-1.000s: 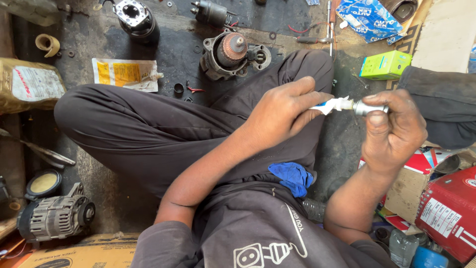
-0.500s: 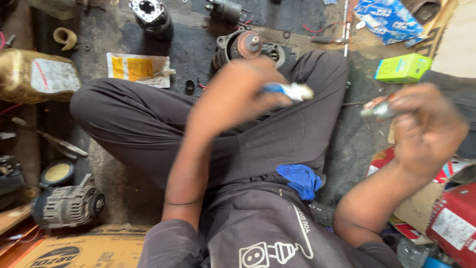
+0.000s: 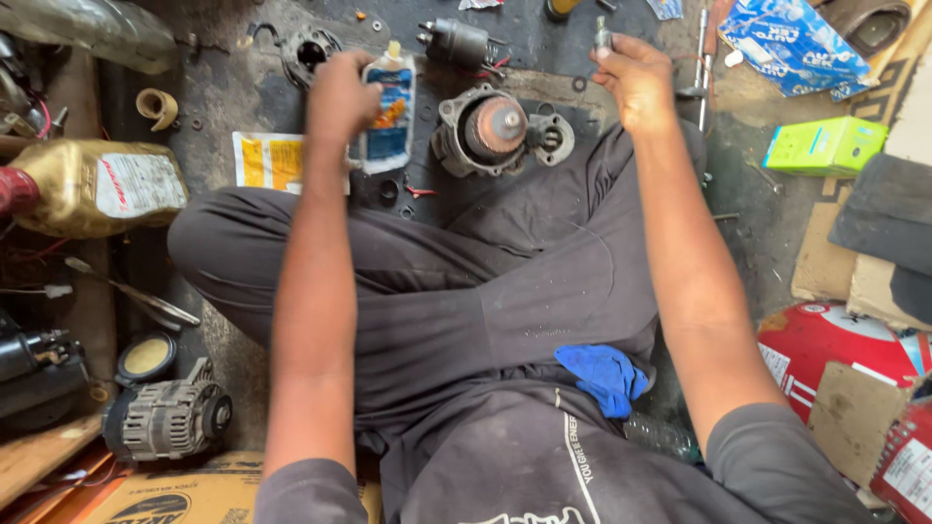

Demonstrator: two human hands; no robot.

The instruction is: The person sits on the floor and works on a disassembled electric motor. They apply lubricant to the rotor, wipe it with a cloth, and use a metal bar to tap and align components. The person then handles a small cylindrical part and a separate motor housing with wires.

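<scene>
Above the crossed legs, out over the dark greasy floor (image 3: pixel 223 87): a soft squeeze pouch (image 3: pixel 386 112), blue and white with an orange patch, pale nozzle at the top, hanging upright from the left hand (image 3: pixel 340 97). Fingers of that hand curled tight around the pouch's left edge, knuckles toward the camera. Off to the right, at about the same height, a small grey metal part (image 3: pixel 603 39), slim and roughly cylindrical, pinched upright at the tips of the right hand (image 3: pixel 636 82); fingers (image 3: pixel 621 60) closed narrowly on it, detail of the part too small to make out. Between the two hands, on the floor, a round starter housing (image 3: pixel 495 131) with a coppery centre, open face up. Just behind it, a dark solenoid cylinder (image 3: pixel 456 41). Under the left hand, a yellow and white flat packet (image 3: pixel 272 160). Farther left, a golden oil jug (image 3: pixel 97 189) lying on its side, near a roll of tan tape (image 3: pixel 157 107). Lower left, a ribbed grey alternator (image 3: pixel 165 419) beside a round tin lid (image 3: pixel 148 357). On the lap, a blue rag (image 3: pixel 604 376). To the right, a green box (image 3: pixel 825 146), a blue printed bag (image 3: pixel 791 44) and a red canister (image 3: pixel 835 354).
</scene>
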